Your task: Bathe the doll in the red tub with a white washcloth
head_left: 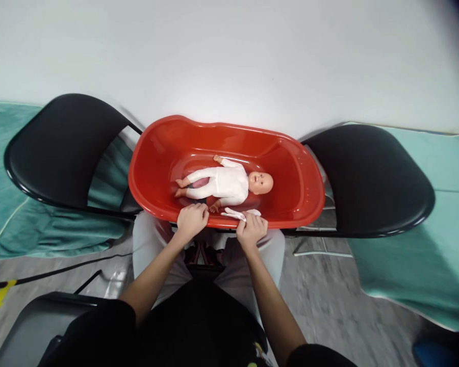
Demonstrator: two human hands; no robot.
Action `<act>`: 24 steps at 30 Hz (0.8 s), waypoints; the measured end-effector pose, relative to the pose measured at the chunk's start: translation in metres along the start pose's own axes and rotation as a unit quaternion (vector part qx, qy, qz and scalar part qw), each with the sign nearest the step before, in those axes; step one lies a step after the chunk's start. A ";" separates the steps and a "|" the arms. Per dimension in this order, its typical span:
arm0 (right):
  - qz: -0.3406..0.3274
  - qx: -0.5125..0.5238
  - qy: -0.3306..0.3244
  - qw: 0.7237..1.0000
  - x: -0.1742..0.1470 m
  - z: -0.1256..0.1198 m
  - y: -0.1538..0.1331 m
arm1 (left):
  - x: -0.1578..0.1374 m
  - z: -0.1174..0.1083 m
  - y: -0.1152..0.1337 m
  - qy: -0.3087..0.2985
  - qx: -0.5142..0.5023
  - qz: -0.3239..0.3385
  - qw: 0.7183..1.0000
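Note:
A red baby bathtub point(222, 131) lies crosswise before me. Inside, a baby doll point(231, 184) in white rests on its back, head to the right and feet to the left. My left hand point(193, 220) is closed over the tub's near rim, close to the doll's legs. Further right, my right hand point(251, 229) is closed at the same rim with a small white cloth point(235, 214) bunched in its fingers. Part of the cloth sticks out inside the tub beside the doll's lower arm. The undersides of both hands are hidden.
Black folding chairs stand left point(61, 153) and right point(371, 183) of the tub. Green cloths point(401, 275) hang behind them. A white wall point(229, 61) rises behind the tub. A dark cable point(72, 265) with yellow tape runs at the left; another chair point(42, 326) is at lower left.

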State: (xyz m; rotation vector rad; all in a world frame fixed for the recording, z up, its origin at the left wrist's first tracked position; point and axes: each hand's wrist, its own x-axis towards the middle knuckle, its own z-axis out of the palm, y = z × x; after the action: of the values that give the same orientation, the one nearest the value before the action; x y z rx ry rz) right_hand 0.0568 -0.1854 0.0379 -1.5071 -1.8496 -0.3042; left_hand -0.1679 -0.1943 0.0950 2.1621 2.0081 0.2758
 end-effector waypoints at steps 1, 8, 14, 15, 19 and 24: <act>0.000 -0.001 -0.001 1.000 0.000 0.000 0.000 | 0.000 0.000 0.000 0.000 -0.001 -0.001 1.000; 0.007 0.003 -0.005 1.000 0.002 0.001 0.000 | 0.004 -0.001 0.001 -0.003 -0.003 -0.004 1.000; 0.018 0.010 -0.023 1.000 0.000 0.002 0.001 | 0.003 -0.002 0.002 -0.004 -0.001 -0.005 1.000; 0.018 0.010 -0.023 1.000 0.000 0.002 0.001 | 0.003 -0.001 0.002 -0.002 0.000 -0.005 1.000; 0.011 0.006 -0.012 1.000 0.001 0.001 0.000 | 0.003 -0.001 0.002 -0.001 0.003 -0.004 1.000; 0.010 0.004 -0.011 1.000 0.002 0.000 -0.001 | 0.001 -0.005 0.003 -0.005 0.002 -0.007 1.000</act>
State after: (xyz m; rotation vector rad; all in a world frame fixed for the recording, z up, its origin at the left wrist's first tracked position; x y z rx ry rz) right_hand 0.0558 -0.1847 0.0393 -1.5286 -1.8483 -0.2710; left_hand -0.1659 -0.1931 0.1003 2.1482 2.0192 0.2589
